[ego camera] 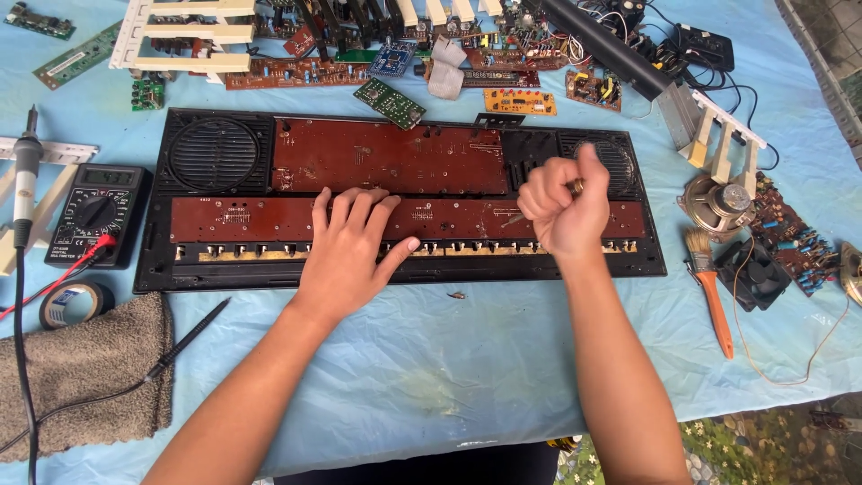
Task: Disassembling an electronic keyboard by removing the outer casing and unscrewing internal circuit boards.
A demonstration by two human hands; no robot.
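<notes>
my left hand (350,247) lies flat and open on the long brown board (269,218) in the black keyboard case (153,269). my right hand (557,207) squeezes maybe a screwdriver (575,187) over it.

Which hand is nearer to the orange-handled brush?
Right. The right hand, closed on a tool, is just left of the orange-handled brush; the left hand lies flat on the brown circuit board, farther left.
</notes>
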